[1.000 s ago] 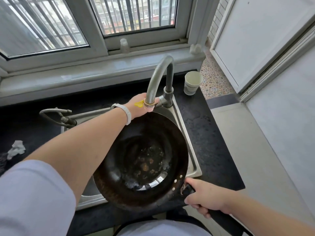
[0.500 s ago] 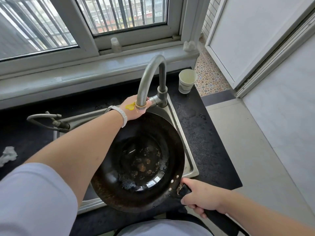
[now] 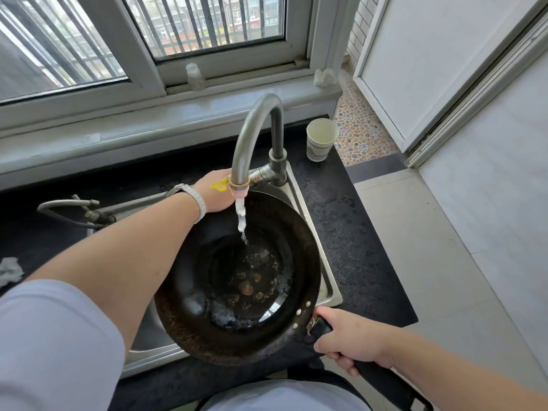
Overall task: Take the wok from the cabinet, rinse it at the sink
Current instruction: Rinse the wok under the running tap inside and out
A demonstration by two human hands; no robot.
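Note:
A dark, round wok (image 3: 204, 307) sits tilted over the steel sink (image 3: 327, 289), with brown residue at its bottom. My right hand (image 3: 353, 336) grips its black handle (image 3: 385, 378) at the lower right. My left hand (image 3: 215, 192), with a white wrist strap, reaches behind the curved faucet (image 3: 252, 126) to the faucet handle (image 3: 259, 175); its fingers are hidden by the spout. A stream of water (image 3: 240, 215) falls from the pink spout tip into the wok.
A paper cup (image 3: 320, 140) stands on the black counter (image 3: 355, 232) right of the faucet. A second thin tap (image 3: 68, 207) lies at the sink's left. A crumpled cloth (image 3: 9, 269) is at far left. A small bottle (image 3: 194, 75) sits on the window sill.
Water has started running from the faucet into the wok. My left hand stays at the faucet and my right hand keeps hold of the wok handle.

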